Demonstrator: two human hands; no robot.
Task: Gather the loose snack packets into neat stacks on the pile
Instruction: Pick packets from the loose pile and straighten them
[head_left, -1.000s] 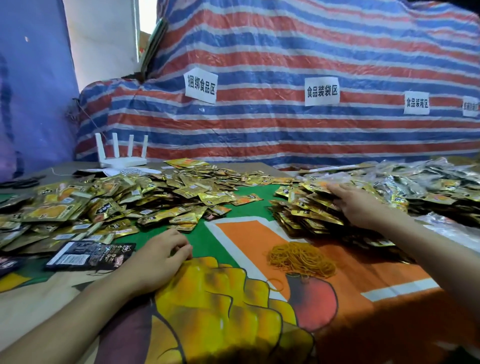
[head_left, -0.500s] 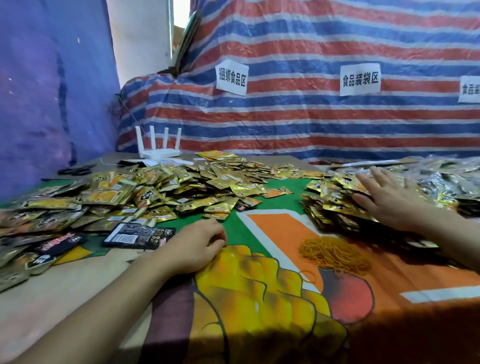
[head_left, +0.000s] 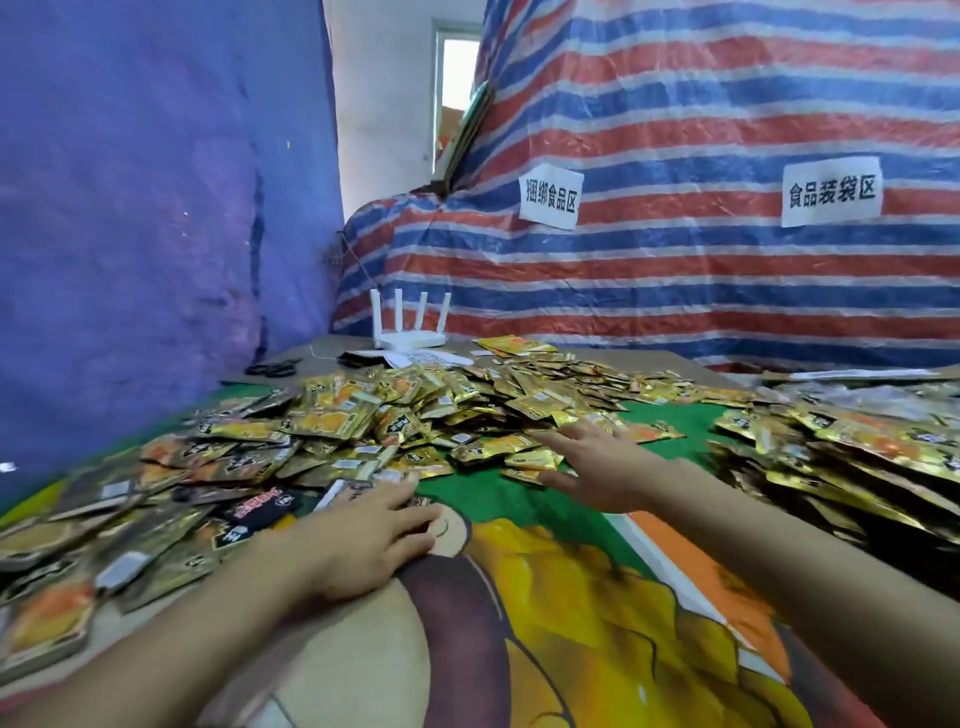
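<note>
One sign (head_left: 550, 200) says 捆绑食品区; the other sign (head_left: 831, 192) says 食品装袋区. Gold packets (head_left: 395, 415) lie loose on the desk (head_left: 545, 623) (their writing is too blurry). The right hand (head_left: 597, 462) spreads wide over them. The left hand (head_left: 363, 540) rests flat, holding nothing. The pile (head_left: 841, 457) sits at the right.

Right hand (head_left: 597, 467) off the stacked pile (head_left: 831, 457), now splayed over the loose packets (head_left: 415, 415).
</note>
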